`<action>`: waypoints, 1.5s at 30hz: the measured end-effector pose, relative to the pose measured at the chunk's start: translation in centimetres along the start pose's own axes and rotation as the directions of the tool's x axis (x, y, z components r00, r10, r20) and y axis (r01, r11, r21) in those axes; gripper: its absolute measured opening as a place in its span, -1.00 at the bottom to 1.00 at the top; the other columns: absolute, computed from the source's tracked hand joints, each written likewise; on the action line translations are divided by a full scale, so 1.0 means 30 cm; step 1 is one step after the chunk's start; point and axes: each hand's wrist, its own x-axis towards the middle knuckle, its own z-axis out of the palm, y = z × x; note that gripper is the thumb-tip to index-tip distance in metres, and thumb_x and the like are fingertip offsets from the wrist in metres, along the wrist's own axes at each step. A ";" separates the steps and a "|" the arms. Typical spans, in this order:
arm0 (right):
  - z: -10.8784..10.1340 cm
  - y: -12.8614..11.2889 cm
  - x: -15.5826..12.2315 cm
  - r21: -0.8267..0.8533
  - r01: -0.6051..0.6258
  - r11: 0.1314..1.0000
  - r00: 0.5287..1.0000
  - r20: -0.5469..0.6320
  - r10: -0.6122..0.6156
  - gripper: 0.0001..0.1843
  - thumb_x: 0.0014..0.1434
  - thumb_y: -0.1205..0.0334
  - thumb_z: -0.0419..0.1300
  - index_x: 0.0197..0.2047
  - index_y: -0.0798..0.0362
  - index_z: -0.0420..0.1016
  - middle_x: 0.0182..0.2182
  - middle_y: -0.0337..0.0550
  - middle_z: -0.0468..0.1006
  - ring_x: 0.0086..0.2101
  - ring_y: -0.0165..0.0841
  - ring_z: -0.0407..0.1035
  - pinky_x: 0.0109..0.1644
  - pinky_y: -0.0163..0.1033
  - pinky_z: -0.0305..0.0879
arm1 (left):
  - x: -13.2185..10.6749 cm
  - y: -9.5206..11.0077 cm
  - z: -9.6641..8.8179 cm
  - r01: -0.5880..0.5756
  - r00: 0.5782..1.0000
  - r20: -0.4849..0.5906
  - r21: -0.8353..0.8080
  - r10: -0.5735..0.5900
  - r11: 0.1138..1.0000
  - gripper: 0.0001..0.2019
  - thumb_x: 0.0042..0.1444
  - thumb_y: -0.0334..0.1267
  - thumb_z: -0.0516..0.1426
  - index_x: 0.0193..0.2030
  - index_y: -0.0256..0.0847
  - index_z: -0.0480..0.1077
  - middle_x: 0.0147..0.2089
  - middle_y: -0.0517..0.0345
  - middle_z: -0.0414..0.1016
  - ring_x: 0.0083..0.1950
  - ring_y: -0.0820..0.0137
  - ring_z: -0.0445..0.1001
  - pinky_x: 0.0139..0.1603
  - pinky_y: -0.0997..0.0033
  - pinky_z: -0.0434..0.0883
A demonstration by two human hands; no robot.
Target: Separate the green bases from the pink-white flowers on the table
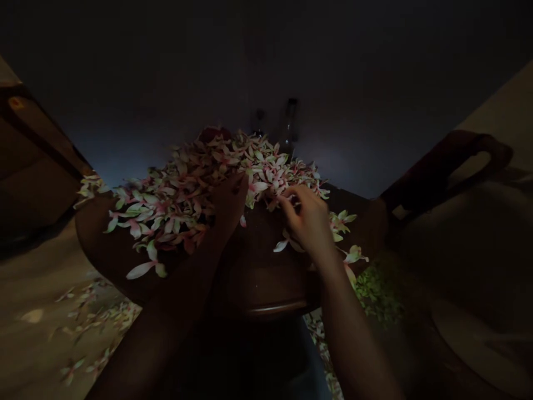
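A big heap of pink-and-white, green-tipped flowers (187, 172) covers the back and left of a dark wooden table (266, 283). My left hand (229, 203) is closed at the heap's front edge, its fingers pinched at a pale flower (255, 190) with pink at its middle. To the right, my right hand (307, 214) is closed too, thumb and forefinger nearly together beside that flower. What lies between those fingertips is too dark to make out. A loose white petal (280, 245) rests below my right hand, and a single flower (150, 265) lies near the table's left front edge.
Dark bottles (288, 130) stand behind the heap by the wall. A chair with a curved armrest (458, 150) is at the right. Fallen flowers (100, 316) litter the floor at left, and a green leafy pile (381, 286) sits low at right. The light is dim.
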 end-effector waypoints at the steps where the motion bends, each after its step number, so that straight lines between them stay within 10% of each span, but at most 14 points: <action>1: 0.049 -0.017 0.037 0.082 0.007 0.997 1.000 0.028 -0.009 -0.85 0.35 0.10 0.10 -0.22 -0.03 0.37 -0.29 -0.15 0.49 -0.26 -0.28 0.38 -0.12 -0.18 0.30 | 0.001 -0.002 -0.001 0.015 1.000 0.001 0.002 -0.015 1.000 -0.74 0.23 -0.14 0.12 -0.18 -0.19 0.60 -0.31 0.14 0.63 -0.26 0.36 0.56 -0.14 0.47 0.42; 9: 0.306 0.096 0.118 0.297 -0.029 0.955 0.999 0.033 0.020 -0.74 0.38 0.00 0.01 -0.25 0.00 0.30 -0.38 -0.20 0.41 -0.32 -0.34 0.31 -0.17 -0.24 0.22 | -0.005 -0.035 0.017 0.038 0.978 0.201 0.113 -0.060 0.993 -0.69 0.22 -0.20 0.12 0.04 -0.13 0.57 0.02 0.06 0.63 0.11 0.25 0.55 0.22 0.27 0.38; 16: 0.277 0.140 0.082 0.405 -0.152 0.901 0.988 0.029 0.154 -0.68 0.32 -0.08 0.08 -0.28 0.00 0.36 -0.52 -0.32 0.34 -0.47 -0.39 0.22 -0.30 -0.28 0.15 | -0.002 -0.009 0.008 -0.027 0.926 0.378 0.108 -0.016 0.994 -0.65 0.21 -0.28 0.14 0.12 -0.16 0.53 0.10 0.05 0.59 0.15 0.25 0.54 0.25 0.29 0.36; 45: 0.253 0.152 0.097 0.559 -0.185 0.808 0.982 0.071 0.176 -0.68 0.24 -0.09 0.20 -0.30 0.00 0.52 -0.56 -0.30 0.40 -0.50 -0.38 0.29 -0.36 -0.25 0.21 | 0.008 -0.030 0.003 0.107 0.930 0.362 -0.080 -0.072 0.991 -0.72 0.17 -0.16 0.19 -0.03 -0.14 0.61 0.00 0.07 0.64 0.02 0.23 0.60 0.11 0.27 0.47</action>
